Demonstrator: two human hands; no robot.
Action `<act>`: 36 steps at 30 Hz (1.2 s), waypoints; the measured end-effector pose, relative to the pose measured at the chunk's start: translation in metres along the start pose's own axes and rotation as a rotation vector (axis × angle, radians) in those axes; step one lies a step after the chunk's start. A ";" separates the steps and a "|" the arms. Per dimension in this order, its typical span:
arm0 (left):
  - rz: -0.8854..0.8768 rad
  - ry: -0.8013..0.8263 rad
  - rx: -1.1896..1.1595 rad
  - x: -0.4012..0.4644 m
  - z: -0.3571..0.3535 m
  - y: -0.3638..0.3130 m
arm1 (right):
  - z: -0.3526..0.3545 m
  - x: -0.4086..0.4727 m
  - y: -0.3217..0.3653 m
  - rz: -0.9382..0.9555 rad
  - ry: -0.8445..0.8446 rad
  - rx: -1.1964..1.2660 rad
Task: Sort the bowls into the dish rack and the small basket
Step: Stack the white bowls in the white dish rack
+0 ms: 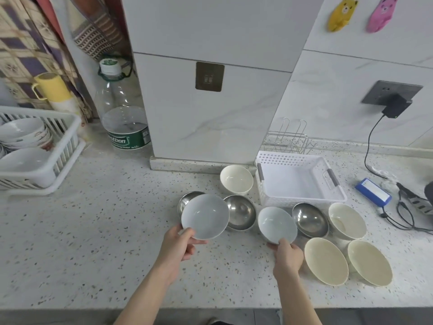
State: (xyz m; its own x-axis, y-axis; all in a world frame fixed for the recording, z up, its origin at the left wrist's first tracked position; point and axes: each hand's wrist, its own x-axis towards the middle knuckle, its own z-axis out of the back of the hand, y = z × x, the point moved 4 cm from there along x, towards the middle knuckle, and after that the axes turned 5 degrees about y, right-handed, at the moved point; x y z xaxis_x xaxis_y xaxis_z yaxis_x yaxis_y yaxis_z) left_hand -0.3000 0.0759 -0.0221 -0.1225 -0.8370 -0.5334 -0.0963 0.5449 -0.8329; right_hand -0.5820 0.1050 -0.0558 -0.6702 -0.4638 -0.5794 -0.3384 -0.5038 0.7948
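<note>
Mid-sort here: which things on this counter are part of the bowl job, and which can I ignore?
Job: pale blue bowl in left hand; second blue bowl gripped by right hand; steel bowls; cream bowls; dish rack; small basket.
Ignore: water bottle; yellow cup; blue battery pack; charger.

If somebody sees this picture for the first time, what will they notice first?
Probably the two pale blue bowls: the left hand grips one above the counter, and the right hand pinches the other. Then the steel and cream bowls clustered before the white basket.
</note>
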 end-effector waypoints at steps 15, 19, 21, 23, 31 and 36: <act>-0.134 -0.032 -0.040 -0.003 0.251 -0.086 | -0.159 -0.182 0.000 0.334 -0.240 0.403; -0.190 -0.118 -0.074 -0.007 0.326 -0.102 | -0.233 -0.230 -0.010 0.351 -0.013 0.331; -0.233 -0.169 -0.085 -0.008 0.363 -0.113 | -0.270 -0.251 -0.014 0.364 0.099 0.248; -0.307 -0.205 -0.092 -0.010 0.395 -0.129 | -0.307 -0.270 -0.013 0.407 0.202 0.203; -0.435 -0.405 -0.181 0.005 0.493 -0.174 | -0.424 -0.334 0.013 0.639 0.515 -0.147; -0.457 -0.447 -0.234 0.023 0.519 -0.187 | -0.478 -0.355 0.016 0.780 0.614 -0.414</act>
State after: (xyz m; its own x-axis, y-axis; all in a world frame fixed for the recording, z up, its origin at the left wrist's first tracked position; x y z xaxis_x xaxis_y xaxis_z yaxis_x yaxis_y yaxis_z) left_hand 0.2283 -0.0712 0.0448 0.3960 -0.8990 -0.1871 -0.2587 0.0863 -0.9621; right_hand -0.0334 -0.0870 0.0768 -0.1185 -0.9927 -0.0223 0.3667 -0.0646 0.9281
